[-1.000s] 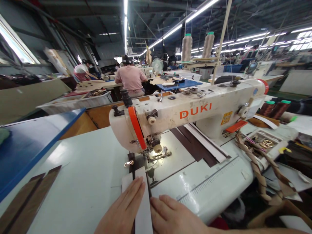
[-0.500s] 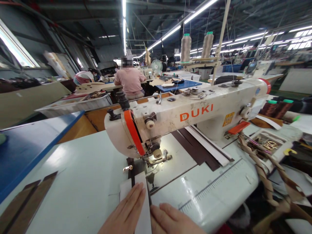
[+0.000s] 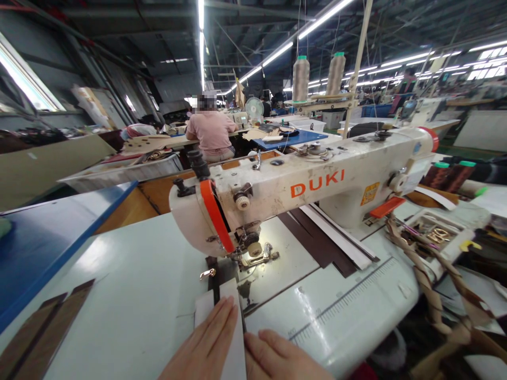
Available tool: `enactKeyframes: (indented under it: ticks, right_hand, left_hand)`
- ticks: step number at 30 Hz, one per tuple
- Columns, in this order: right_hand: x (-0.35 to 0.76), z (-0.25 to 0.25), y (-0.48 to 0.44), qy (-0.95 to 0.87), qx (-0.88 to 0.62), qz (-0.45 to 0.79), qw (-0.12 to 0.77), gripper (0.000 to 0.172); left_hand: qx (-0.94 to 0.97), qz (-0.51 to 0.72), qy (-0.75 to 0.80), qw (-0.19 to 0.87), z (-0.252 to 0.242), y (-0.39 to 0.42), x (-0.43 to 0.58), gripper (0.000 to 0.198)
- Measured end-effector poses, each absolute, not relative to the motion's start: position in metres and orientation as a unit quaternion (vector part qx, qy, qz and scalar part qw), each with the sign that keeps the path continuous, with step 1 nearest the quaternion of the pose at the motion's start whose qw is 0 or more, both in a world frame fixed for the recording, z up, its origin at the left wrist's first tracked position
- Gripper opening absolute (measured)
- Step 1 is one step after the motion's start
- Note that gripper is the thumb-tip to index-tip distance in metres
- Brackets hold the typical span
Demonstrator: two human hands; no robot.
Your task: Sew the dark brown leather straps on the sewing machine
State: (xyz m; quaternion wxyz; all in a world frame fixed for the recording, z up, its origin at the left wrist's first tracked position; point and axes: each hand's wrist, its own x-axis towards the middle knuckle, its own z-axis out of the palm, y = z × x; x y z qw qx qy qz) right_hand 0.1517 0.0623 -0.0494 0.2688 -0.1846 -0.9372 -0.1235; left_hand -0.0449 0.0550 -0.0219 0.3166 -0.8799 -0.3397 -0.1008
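My left hand (image 3: 208, 338) lies flat, fingers stretched out, on a white strip (image 3: 233, 330). Beside it, my right hand (image 3: 283, 356) has its fingers bent together at the strip's right edge, seemingly gripping it; the thumb is hidden. The strip lies along a dark zipper (image 3: 216, 290) that runs toward the needle area of a white sewing machine (image 3: 273, 184). A gold zipper pull (image 3: 207, 273) sticks out to the left, just in front of the machine head. The presser foot is partly covered by a metal guide (image 3: 259, 257).
Brown strips (image 3: 43, 327) lie at the left of the table. Dark brown and white pieces (image 3: 325, 237) rest under the machine arm. On the right stand a tray (image 3: 430, 232) with gold hardware and several thread cones (image 3: 461, 174). A person (image 3: 212, 129) sits further ahead.
Hands, strip and zipper keep nearly the same place; the camera view has shifted very slightly.
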Motion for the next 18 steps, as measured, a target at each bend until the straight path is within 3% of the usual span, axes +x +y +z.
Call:
enactKeyframes:
  ticks: [5, 11, 18]
  right_hand:
    - [0.155, -0.043, 0.063, -0.937, -0.185, -0.121, 0.269, 0.025]
    - [0.153, -0.04, 0.061, -0.91, -0.192, -0.138, 0.341, 0.026]
    - [0.155, -0.036, 0.059, -0.935, -0.198, -0.103, 0.277, 0.022]
  left_hand:
    - [-0.872, -0.103, -0.341, 0.336, -0.012, 0.054, -0.039, 0.058]
    - [-0.863, -0.097, -0.349, 0.351, -0.003, 0.05, -0.029, 0.045]
    - [-0.861, -0.076, -0.362, 0.348, 0.001, 0.048, -0.02, 0.046]
